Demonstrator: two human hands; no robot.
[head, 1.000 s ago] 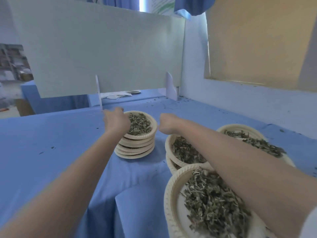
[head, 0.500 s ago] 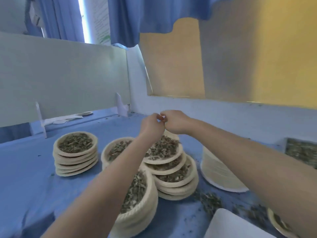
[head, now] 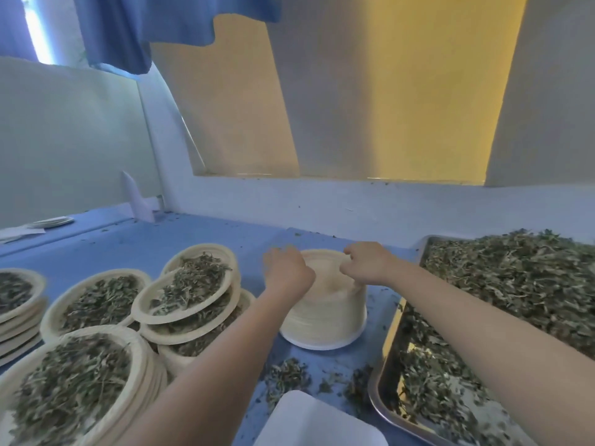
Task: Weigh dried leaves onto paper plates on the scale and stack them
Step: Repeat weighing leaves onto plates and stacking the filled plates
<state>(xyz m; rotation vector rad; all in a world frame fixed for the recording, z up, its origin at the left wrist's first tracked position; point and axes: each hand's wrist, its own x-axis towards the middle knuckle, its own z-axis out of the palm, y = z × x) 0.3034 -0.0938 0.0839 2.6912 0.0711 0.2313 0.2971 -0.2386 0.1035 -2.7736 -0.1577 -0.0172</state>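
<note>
Covering the table [head: 206,243]: leaf-strewn blue cloth.

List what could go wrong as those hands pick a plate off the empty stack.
1. Both hands, left and right, claw at the top of the empty plate stack; nested plates may lift together.
2. The left forearm passes close to the leaning filled plates; a nudge could likely spill them.
3. Loose leaves on the blue cloth could get swept onto the white scale.
</note>
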